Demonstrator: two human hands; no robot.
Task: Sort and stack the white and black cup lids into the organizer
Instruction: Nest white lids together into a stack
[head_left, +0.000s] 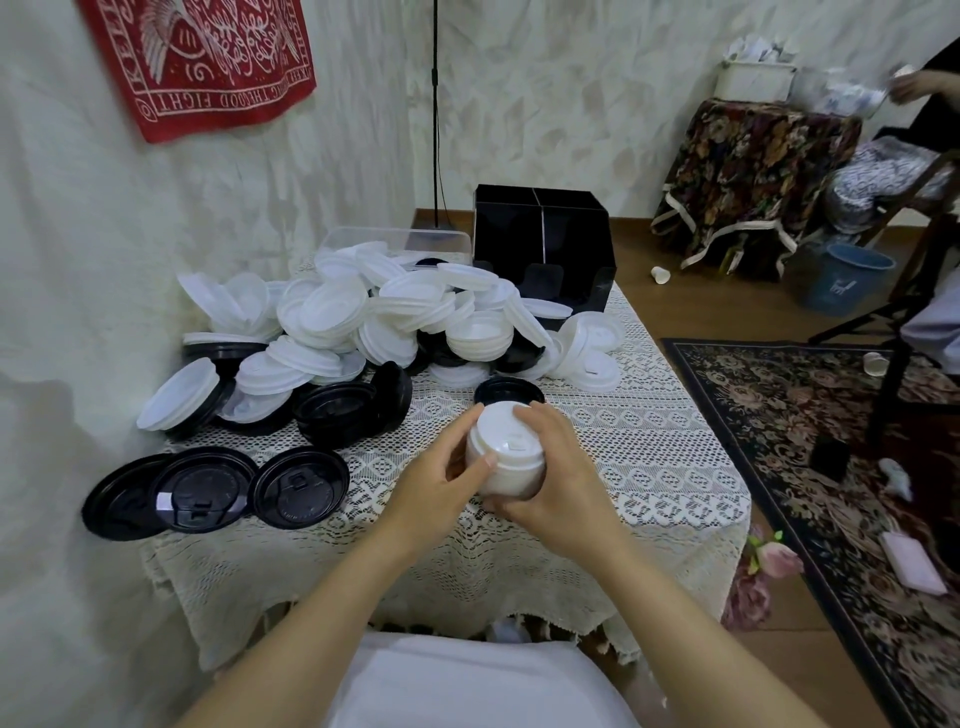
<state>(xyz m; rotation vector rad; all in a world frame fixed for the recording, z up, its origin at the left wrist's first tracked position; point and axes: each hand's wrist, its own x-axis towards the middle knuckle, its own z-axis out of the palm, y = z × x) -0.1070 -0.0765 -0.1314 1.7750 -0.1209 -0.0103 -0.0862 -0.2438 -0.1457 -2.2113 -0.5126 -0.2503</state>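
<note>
Lids of flat round black plastic (202, 488), three of them, are lying in an overlapping row at the front left corner of the lace-covered table (649, 441), the leftmost hanging over the edge. Behind them a loose heap of white and black plastic cup lids (363, 317) is sprawling from the left edge across the back half of the table, with a clear plastic tub (395, 240) sitting at the back edge. Near the middle of the table the left hand (436, 486) is gripping a short stack of white plastic cup lids (506, 457) from its left side, fingers curled round the wall and thumb pressing on the front. The right hand (561, 483) is holding the same stack from the right, fingers curling over the top rim and thumb tucked at the base. A single black cup lid (506, 391) is lying just behind the stack. At the back right corner a black acrylic organizer (540, 244) with divided compartments is standing, white lids from the heap leaning against its front.
</note>
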